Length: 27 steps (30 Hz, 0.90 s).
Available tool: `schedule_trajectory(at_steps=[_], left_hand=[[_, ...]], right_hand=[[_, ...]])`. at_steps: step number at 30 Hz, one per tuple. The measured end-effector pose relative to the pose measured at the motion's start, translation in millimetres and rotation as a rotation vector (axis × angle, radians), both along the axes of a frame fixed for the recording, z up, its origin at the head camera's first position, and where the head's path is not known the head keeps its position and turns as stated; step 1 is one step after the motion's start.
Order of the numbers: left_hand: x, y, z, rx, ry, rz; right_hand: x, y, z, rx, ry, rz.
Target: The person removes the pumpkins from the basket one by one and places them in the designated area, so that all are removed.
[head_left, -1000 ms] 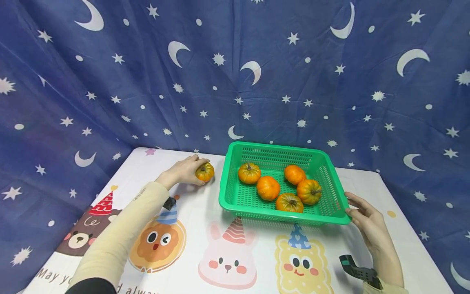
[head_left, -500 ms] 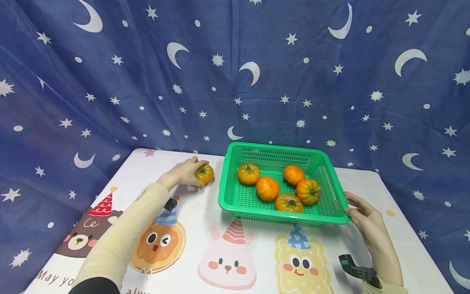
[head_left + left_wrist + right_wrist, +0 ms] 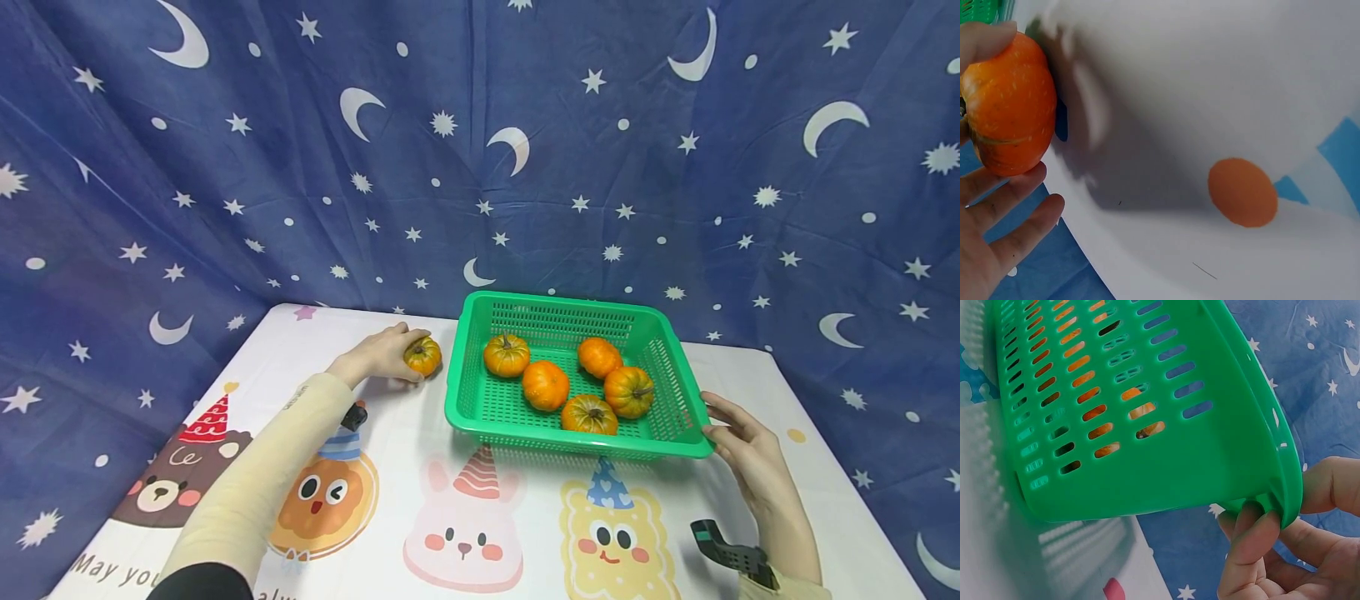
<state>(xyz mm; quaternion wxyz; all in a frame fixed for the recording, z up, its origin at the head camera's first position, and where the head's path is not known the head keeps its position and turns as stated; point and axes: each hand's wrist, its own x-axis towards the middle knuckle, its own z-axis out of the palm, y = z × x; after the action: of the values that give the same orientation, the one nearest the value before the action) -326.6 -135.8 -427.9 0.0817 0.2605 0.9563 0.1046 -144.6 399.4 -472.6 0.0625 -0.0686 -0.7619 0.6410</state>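
Observation:
A small orange-and-green pumpkin [image 3: 424, 357] is held between the thumb and fingers of my left hand [image 3: 381, 354], just left of the green basket. In the left wrist view that pumpkin [image 3: 1016, 106] looks bright orange, with its shadow on the white cloth. My right hand [image 3: 757, 458] pinches the right front corner of the green plastic basket [image 3: 540, 437]. Seen from the right wrist, the thumb and curled fingers of the right hand [image 3: 1279, 556] grip the basket's rim [image 3: 1288, 469]. Several small pumpkins, such as an orange one [image 3: 546, 386], lie inside the basket.
The basket stands on a table with a white cartoon-printed tablecloth [image 3: 442, 467]. Directly behind the table hangs a blue curtain [image 3: 420, 192] with moons and stars. A black wrist camera [image 3: 731, 554] is strapped at the right wrist, and another [image 3: 354, 417] at the left.
My left hand has shifted slightly right with the pumpkin, closer to the basket. The right hand keeps its grip on the rim, and the basket stays in place.

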Motion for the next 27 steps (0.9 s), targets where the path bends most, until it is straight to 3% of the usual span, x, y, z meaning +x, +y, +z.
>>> schedule_trajectory(at_steps=[3,9,11,16,19,25,26,27], left_hand=[[-1.0,0.2,-1.4,0.008,-0.009,0.003],[-1.9,0.1,-3.5,0.029,-0.030,0.008],[-2.0,0.0,-3.9,0.034,-0.033,0.011],[-2.2,-0.2,-5.7,0.053,-0.047,0.026],[-2.5,-0.4,-7.1,0.066,-0.052,0.027],[-1.0,-2.0,-7.1,0.084,-0.055,0.022],[-0.7,-2.5,-7.1,0.089,-0.055,0.022],[-0.2,-3.0,-7.1,0.095,-0.057,0.021]], right_hand=[[3.0,-6.2,8.0,0.048,-0.023,-0.007],[10.0,-22.6,27.3,0.045,-0.022,-0.025],[7.2,-18.5,22.2,0.049,-0.030,-0.026],[-7.5,8.3,-16.1,0.048,-0.005,-0.045],[-11.6,14.8,-25.5,0.063,-0.010,-0.054],[5.6,-13.8,14.3,0.043,-0.015,-0.034],[7.6,-17.2,19.2,0.023,-0.007,-0.034],[6.0,-13.3,14.5,0.017,-0.004,-0.026]])
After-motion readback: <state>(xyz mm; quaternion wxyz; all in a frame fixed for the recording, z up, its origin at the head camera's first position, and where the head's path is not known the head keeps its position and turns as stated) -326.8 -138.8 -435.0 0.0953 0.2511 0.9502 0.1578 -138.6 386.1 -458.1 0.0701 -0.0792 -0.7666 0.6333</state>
